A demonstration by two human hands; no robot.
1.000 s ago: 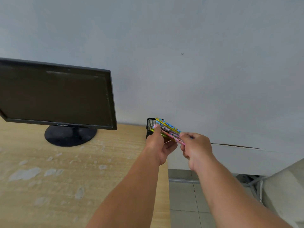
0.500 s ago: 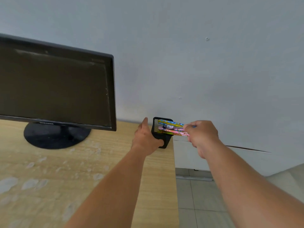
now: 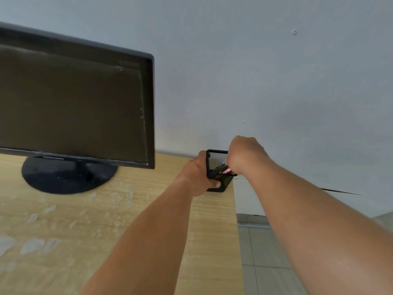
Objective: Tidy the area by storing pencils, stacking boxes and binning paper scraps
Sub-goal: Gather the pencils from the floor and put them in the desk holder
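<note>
Black mesh pencil holder (image 3: pixel 217 167) sits at the wooden desk's (image 3: pixel 106 220) far right corner. Half a second back the pencils (image 3: pixel 224 168) lay flat across its rim; now they're tipped down inside, only coloured ends showing, too bunched to count. Left hand (image 3: pixel 196 177) is wrapped around the holder's side. Right hand (image 3: pixel 244 155) is over its opening, curled round the pencils. One glossy black monitor (image 3: pixel 74 107) left of the holder.
</note>
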